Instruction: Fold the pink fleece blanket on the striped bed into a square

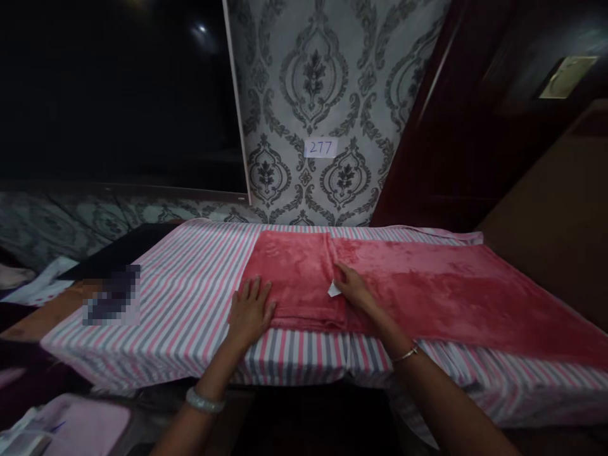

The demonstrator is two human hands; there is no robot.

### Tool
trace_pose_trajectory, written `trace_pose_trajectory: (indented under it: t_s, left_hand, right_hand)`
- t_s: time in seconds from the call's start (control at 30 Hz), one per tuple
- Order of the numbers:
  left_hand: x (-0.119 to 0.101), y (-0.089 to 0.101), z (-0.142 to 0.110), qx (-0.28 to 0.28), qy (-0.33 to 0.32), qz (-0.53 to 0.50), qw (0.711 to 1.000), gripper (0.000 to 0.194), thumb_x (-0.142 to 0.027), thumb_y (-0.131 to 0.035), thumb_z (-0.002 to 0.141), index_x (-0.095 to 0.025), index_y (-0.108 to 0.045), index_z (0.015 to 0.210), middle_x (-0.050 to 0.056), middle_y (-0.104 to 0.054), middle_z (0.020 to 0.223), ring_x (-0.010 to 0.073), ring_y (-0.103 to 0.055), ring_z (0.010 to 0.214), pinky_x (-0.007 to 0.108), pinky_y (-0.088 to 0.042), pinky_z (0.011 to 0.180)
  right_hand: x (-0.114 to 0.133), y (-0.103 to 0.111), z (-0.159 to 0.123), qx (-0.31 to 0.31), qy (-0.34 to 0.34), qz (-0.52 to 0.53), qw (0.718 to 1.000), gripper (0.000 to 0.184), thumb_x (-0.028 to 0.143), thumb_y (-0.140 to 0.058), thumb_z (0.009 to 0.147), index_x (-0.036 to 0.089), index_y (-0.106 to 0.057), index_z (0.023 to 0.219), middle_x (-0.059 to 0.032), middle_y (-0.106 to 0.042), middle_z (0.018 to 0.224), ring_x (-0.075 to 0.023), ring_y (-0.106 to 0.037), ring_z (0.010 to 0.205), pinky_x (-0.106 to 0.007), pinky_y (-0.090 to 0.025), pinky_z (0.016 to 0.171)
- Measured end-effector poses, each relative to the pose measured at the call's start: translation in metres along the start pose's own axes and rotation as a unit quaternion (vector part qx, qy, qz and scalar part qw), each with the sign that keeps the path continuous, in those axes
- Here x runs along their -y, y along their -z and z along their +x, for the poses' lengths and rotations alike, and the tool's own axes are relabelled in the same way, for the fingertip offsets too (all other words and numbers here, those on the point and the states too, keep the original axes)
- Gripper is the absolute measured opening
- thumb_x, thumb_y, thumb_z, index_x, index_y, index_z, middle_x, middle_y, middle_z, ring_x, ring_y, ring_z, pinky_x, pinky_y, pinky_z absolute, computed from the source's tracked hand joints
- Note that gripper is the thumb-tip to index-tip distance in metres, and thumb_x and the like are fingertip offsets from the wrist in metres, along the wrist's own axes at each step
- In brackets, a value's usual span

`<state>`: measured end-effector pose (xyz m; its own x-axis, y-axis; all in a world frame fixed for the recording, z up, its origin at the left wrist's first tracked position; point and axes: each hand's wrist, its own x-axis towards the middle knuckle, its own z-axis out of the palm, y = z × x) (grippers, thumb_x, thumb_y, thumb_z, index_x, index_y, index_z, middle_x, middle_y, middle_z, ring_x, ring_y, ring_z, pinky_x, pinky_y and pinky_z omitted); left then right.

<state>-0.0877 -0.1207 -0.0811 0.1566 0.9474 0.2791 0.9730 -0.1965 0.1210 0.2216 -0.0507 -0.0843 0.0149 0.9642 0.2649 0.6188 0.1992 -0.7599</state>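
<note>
A red plush cloth (pixel 427 291) lies spread across a table covered by a pink, grey and white striped sheet (pixel 190 297). Its left part is folded over into a thicker panel (pixel 294 278). My left hand (pixel 251 309) lies flat with fingers spread, partly on the striped sheet and partly on the folded panel's left edge. My right hand (pixel 354 286) rests flat on the cloth at the fold line, beside a small white tag (pixel 334 290). Neither hand grips anything.
A patterned grey wall with a paper label reading 277 (pixel 320 148) stands behind the table. A dark window is at upper left, dark wood panels at right. White cloth (pixel 42 282) lies at far left, a pink item (pixel 71 427) at lower left.
</note>
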Motion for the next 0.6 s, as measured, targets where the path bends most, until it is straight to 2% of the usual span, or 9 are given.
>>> trace_pose_trajectory:
  t_s: [0.07,0.13,0.23,0.3,0.4,0.47,0.6]
  left_hand:
    - [0.012,0.003,0.008,-0.004,-0.012,-0.035,0.999,0.05,-0.043,-0.046,0.097,-0.024,-0.056,0.142,0.014,-0.044,0.156,0.0352,-0.038,0.146,0.059,-0.041,0.112]
    - [0.024,0.009,0.02,-0.041,-0.008,-0.064,0.997,0.047,-0.041,-0.045,0.097,-0.022,-0.06,0.138,0.013,-0.048,0.154,0.0326,-0.044,0.143,0.053,-0.042,0.114]
    - [0.029,0.017,0.035,-0.081,0.035,-0.051,0.995,0.053,-0.039,-0.045,0.097,-0.017,-0.052,0.145,0.018,-0.039,0.159,0.0347,-0.037,0.147,0.054,-0.037,0.117]
    - [0.024,0.017,0.038,-0.037,0.042,-0.02,0.998,0.058,-0.039,-0.046,0.097,-0.017,-0.044,0.151,0.019,-0.029,0.163,0.0363,-0.027,0.151,0.059,-0.034,0.117]
    - [0.013,0.013,0.036,0.062,0.028,0.015,0.998,0.06,-0.04,-0.044,0.098,-0.02,-0.038,0.154,0.017,-0.023,0.166,0.0347,-0.017,0.155,0.061,-0.032,0.116]
    - [0.01,0.011,0.034,0.092,0.028,0.025,0.995,0.06,-0.041,-0.04,0.1,-0.02,-0.034,0.156,0.017,-0.02,0.167,0.0335,-0.014,0.155,0.059,-0.033,0.116]
    - [0.013,0.011,0.036,0.095,0.024,0.038,0.994,0.061,-0.04,-0.037,0.1,-0.018,-0.032,0.157,0.018,-0.021,0.167,0.0338,-0.016,0.155,0.056,-0.035,0.115]
  right_hand:
    - [0.01,0.008,-0.004,-0.041,0.051,-0.074,0.995,0.051,0.023,-0.056,0.085,0.014,-0.062,0.135,-0.0151,-0.061,0.132,-0.0305,-0.054,0.125,-0.047,-0.043,0.109]
    - [0.022,0.012,-0.013,-0.068,0.111,-0.124,0.984,0.051,0.028,-0.055,0.09,0.016,-0.058,0.139,-0.0154,-0.054,0.142,-0.0308,-0.046,0.134,-0.049,-0.037,0.115]
    - [0.037,0.005,-0.034,-0.04,0.168,-0.186,0.967,0.063,0.036,-0.055,0.095,0.016,-0.043,0.153,-0.0148,-0.031,0.16,-0.0316,-0.027,0.147,-0.053,-0.026,0.12]
    - [0.042,-0.007,-0.049,0.025,0.147,-0.229,0.962,0.068,0.042,-0.055,0.097,0.017,-0.036,0.157,-0.0136,-0.022,0.163,-0.0316,-0.017,0.15,-0.055,-0.022,0.121]
    - [0.042,-0.022,-0.064,0.108,0.078,-0.272,0.953,0.065,0.044,-0.055,0.1,0.018,-0.038,0.157,-0.0123,-0.02,0.164,-0.0306,-0.012,0.151,-0.055,-0.018,0.121]
    - [0.041,-0.027,-0.067,0.121,0.056,-0.277,0.952,0.063,0.044,-0.054,0.102,0.018,-0.037,0.157,-0.0113,-0.019,0.164,-0.029,-0.012,0.152,-0.053,-0.016,0.122]
    - [0.043,-0.025,-0.066,0.115,0.053,-0.263,0.957,0.064,0.046,-0.056,0.102,0.018,-0.037,0.157,-0.0112,-0.02,0.164,-0.0267,-0.014,0.151,-0.048,-0.014,0.123]
